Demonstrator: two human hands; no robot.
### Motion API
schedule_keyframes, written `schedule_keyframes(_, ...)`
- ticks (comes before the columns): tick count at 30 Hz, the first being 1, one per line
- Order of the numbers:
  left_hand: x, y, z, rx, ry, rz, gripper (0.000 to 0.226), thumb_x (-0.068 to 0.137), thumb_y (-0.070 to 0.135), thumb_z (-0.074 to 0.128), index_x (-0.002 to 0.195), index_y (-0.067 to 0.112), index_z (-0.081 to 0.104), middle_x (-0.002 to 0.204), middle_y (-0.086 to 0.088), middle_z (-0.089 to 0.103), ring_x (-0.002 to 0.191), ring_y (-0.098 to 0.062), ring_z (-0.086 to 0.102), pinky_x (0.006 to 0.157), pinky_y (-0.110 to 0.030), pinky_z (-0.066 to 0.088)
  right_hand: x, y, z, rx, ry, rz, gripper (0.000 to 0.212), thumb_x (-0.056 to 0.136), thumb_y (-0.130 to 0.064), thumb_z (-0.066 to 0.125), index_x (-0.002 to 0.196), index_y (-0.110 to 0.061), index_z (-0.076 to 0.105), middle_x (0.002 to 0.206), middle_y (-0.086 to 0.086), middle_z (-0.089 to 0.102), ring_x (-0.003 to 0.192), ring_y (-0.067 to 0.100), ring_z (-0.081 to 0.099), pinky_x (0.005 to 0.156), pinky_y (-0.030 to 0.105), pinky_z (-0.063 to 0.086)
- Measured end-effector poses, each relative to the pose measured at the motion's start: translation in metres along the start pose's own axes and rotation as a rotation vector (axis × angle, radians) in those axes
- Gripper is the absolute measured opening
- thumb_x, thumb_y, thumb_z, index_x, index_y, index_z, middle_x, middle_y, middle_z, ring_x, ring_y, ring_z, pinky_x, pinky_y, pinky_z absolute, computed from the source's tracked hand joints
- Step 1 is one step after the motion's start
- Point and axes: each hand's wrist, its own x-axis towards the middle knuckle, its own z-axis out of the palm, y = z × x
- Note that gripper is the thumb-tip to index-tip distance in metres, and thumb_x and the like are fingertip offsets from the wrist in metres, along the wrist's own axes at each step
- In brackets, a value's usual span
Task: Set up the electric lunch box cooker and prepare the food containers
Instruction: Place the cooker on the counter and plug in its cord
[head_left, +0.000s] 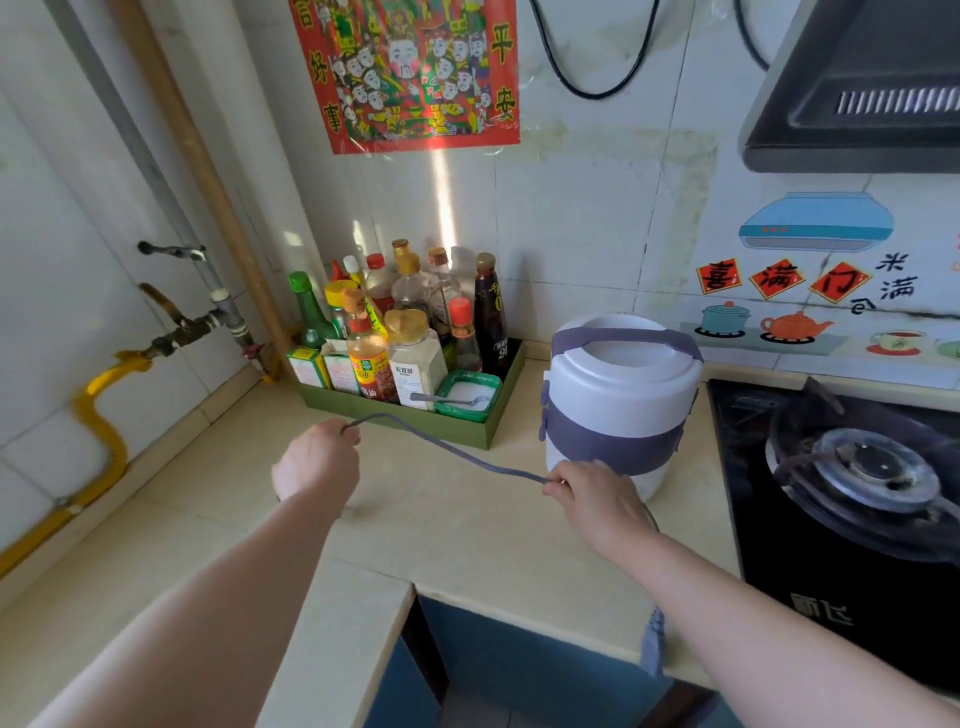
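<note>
L hand (317, 460) pinches one end of a grey cord (470, 459), fingers curled round it. R hand (597, 496) grips the cord further along, just in front of the cooker (621, 400). Cord sags btwn both hands, above the worktop (457, 540). Cooker: white w/ grey band & grey handle across the lid, lid on, upright on worktop btwn tray (504, 400) and stove (857, 467). Tray is green, in the corner, packed w/ bottles (410, 296) plus a green tub (467, 397) of white powder, spoon in it. Grey bit (653, 642) hangs off worktop edge under R forearm; can't tell if it's the plug. Hood (857, 93) top right, red poster (405, 73) on wall.
</note>
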Motion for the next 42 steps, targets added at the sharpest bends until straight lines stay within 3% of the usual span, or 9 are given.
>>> schedule_keyframes(6,0.033,-0.045,-0.042,-0.293,0.153,-0.322,0.023,0.097,0.02,0.044,0.1,0.005,0.062,0.091,-0.014,0.062,0.083,-0.032,0.057,0.073,-0.037,0.046,0.021,-0.018,0.008,-0.046,-0.083,0.089,0.026,0.098,-0.026,0.036,0.105,-0.024,0.061,0.111,-0.002,0.066,0.102,0.023,0.06,0.083,0.034,0.048)
schedule_keyframes(12,0.052,-0.08,-0.043,-0.33,0.085,-0.324,0.025,0.093,0.021,0.05,0.097,0.008,0.07,0.094,-0.012,0.071,0.085,-0.032,0.064,0.075,-0.035,0.054,0.042,-0.058,0.014,0.838,-0.198,0.517,0.026,0.099,-0.019,0.041,0.087,-0.009,0.062,0.075,0.004,0.06,0.066,0.018,0.058,0.058,0.02,0.047)
schedule_keyframes(18,0.048,-0.072,-0.016,-0.267,-0.137,-0.266,0.027,0.094,0.02,0.05,0.108,0.004,0.067,0.091,-0.011,0.065,0.075,-0.027,0.058,0.059,-0.028,0.045,0.061,-0.096,0.015,1.255,-0.363,0.691,0.021,0.098,-0.023,0.049,0.082,-0.01,0.055,0.063,0.0,0.04,0.062,0.015,0.045,0.085,0.059,0.048)
schedule_keyframes(22,0.049,-0.068,-0.008,-0.158,-0.218,-0.105,0.05,0.089,0.028,0.062,0.134,0.01,0.051,0.125,-0.012,0.06,0.113,-0.031,0.057,0.088,-0.035,0.049,0.073,-0.116,0.019,1.48,-0.372,0.752,0.026,0.098,-0.026,0.048,0.078,-0.01,0.052,0.06,-0.001,0.034,0.059,0.014,0.04,0.089,0.064,0.042)
schedule_keyframes(25,0.05,-0.065,-0.01,-0.295,-0.182,0.0,0.024,0.087,0.032,0.064,0.106,0.018,0.067,0.106,-0.006,0.068,0.099,-0.025,0.061,0.084,-0.035,0.051,0.083,-0.124,0.028,1.637,-0.337,0.824,0.032,0.101,-0.029,0.04,0.075,-0.011,0.048,0.061,-0.002,0.032,0.057,0.013,0.037,0.093,0.065,0.039)
schedule_keyframes(28,0.047,-0.064,-0.013,-0.512,-0.535,0.089,0.013,0.086,0.032,0.067,0.084,0.019,0.068,0.092,-0.004,0.069,0.088,-0.02,0.062,0.08,-0.033,0.052,0.091,-0.133,0.036,1.719,-0.31,0.871,0.034,0.102,-0.032,0.036,0.076,-0.012,0.046,0.06,-0.002,0.031,0.056,0.014,0.036,0.084,0.064,0.041)
schedule_keyframes(32,0.04,-0.069,-0.006,-0.478,-0.903,0.16,0.029,0.08,0.024,0.076,0.105,0.027,0.062,0.108,0.007,0.067,0.102,-0.013,0.061,0.091,-0.033,0.052,0.099,-0.143,0.047,1.82,-0.275,0.901,0.035,0.102,-0.033,0.035,0.076,-0.012,0.043,0.06,-0.001,0.031,0.055,0.012,0.034,0.086,0.065,0.042)
schedule_keyframes(39,0.04,-0.069,0.005,-0.752,-0.726,0.171,0.017,0.08,-0.002,0.071,0.092,0.011,0.068,0.073,-0.002,0.063,0.057,-0.006,0.055,0.055,-0.017,0.048,0.101,-0.143,0.058,1.798,-0.222,0.885,0.036,0.103,-0.03,0.033,0.079,-0.007,0.046,0.069,0.006,0.042,0.061,0.017,0.045,0.083,0.056,0.047)
schedule_keyframes(42,0.042,-0.056,0.004,-0.974,-0.712,0.124,0.014,0.08,0.002,0.073,0.093,0.009,0.073,0.07,0.001,0.064,0.059,-0.008,0.051,0.059,-0.018,0.044,0.09,-0.129,0.057,1.572,-0.262,0.875,0.039,0.101,-0.036,0.035,0.089,-0.004,0.051,0.079,0.014,0.056,0.073,0.026,0.059,0.076,0.053,0.05)
